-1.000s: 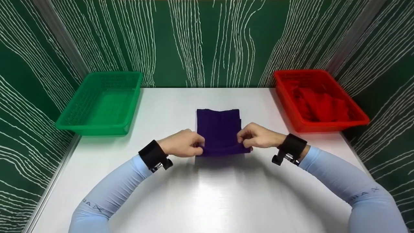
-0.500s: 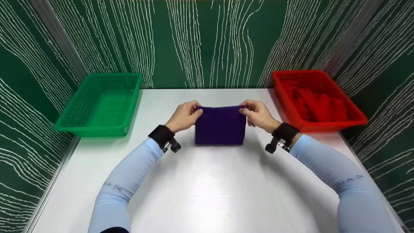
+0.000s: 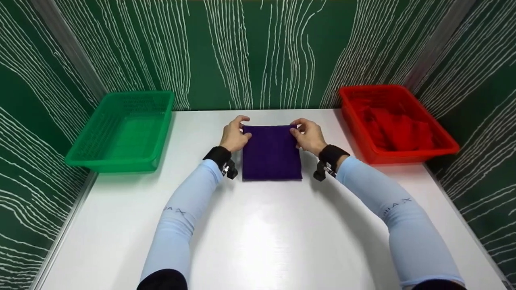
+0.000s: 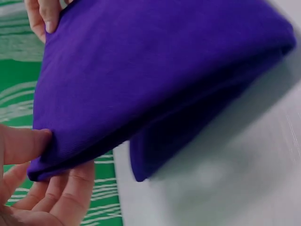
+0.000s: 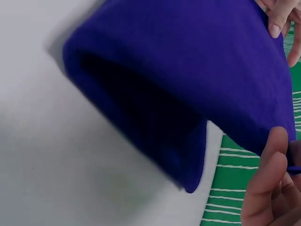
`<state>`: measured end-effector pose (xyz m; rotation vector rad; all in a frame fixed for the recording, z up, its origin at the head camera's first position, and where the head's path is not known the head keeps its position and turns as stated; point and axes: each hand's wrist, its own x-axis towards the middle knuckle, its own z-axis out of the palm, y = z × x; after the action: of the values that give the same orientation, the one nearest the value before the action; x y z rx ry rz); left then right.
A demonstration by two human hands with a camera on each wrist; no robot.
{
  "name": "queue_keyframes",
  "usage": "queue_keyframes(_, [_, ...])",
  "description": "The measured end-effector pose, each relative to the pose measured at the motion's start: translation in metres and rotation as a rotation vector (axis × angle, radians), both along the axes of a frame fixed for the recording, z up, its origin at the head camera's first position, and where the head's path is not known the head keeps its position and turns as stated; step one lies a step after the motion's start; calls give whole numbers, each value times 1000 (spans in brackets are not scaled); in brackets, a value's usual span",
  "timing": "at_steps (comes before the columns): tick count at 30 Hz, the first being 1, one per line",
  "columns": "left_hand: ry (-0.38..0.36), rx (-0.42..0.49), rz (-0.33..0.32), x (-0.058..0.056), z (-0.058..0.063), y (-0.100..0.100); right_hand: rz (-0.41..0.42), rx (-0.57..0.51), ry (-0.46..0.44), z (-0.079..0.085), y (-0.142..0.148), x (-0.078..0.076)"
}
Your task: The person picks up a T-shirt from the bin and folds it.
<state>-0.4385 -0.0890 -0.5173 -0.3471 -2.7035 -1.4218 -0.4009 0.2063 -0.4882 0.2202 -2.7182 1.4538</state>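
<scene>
A folded dark purple cloth (image 3: 271, 153) lies at the middle of the white table, its far edge raised. My left hand (image 3: 235, 135) holds the far left corner, and in the left wrist view its thumb (image 4: 28, 145) lies on top with the other fingers underneath. At the far right corner my right hand (image 3: 309, 137) pinches the edge between thumb and fingers. Both wrist views look into a gap between the upper layer of the cloth (image 5: 188, 52) and the layer below, with the near fold bent round.
A green plastic basket (image 3: 155, 157) stands on the left of the white table (image 3: 258, 233). On the right is a red basket (image 3: 415, 155) with crumpled red cloth (image 3: 397, 129) inside. Green walls (image 3: 250, 52) with white wavy lines enclose the back and sides.
Both hands have carried the cloth's near edge away from me to the far side, folding it over. Over the last half second they moved slightly farther and the upper layer came down flatter.
</scene>
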Motion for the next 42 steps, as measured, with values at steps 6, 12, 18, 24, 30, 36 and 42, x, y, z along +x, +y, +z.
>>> queue_keyframes(6, [-26,-79,26,-60,-73,-4,-3,47,-100,-17,0,-11])
queue_keyframes(12, [-108,-255,-81,-18,-45,9,50,205,-34,-42,1,-18])
queue_keyframes(18, [-54,-602,-296,43,7,29,210,528,128,-33,-27,11])
queue_keyframes(24, [-3,-804,-358,52,-6,43,438,656,108,-46,-50,20])
queue_keyframes(30, [-76,-837,-368,43,-29,47,508,692,-34,-61,-55,14])
queue_keyframes(36, [-97,-861,-398,38,-33,45,515,765,-92,-64,-44,4])
queue_keyframes(42, [-159,-885,-378,35,-33,45,520,783,-92,-60,-34,0])
